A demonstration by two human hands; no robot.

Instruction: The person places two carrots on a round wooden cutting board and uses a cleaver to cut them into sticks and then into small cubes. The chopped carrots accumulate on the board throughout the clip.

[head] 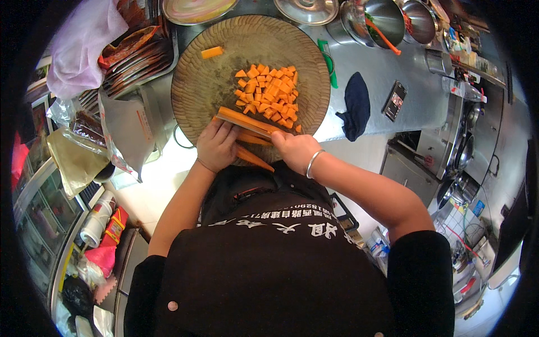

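Note:
My right hand (294,151) grips a kitchen knife (246,125), its handle hidden in the fist. The blade lies across the near part of a round wooden chopping block (198,88), with orange carrot along its far side. Bent fingers of my left hand (219,145) press on carrot beside the blade; the exact contact is partly hidden. Long tapered carrot pieces (254,159) stick out from under that hand toward my apron. Beyond the knife lies a pile of diced carrot (269,92). A short carrot chunk (212,52) sits apart at the block's far left.
Right of the block, a dark cloth (357,105) and a phone (395,101) lie on the steel counter (421,113). Metal pots (385,23) stand at the back right, one holding an orange-handled utensil. Opened bags (128,130) and a tray of stacked packets (134,63) crowd the left.

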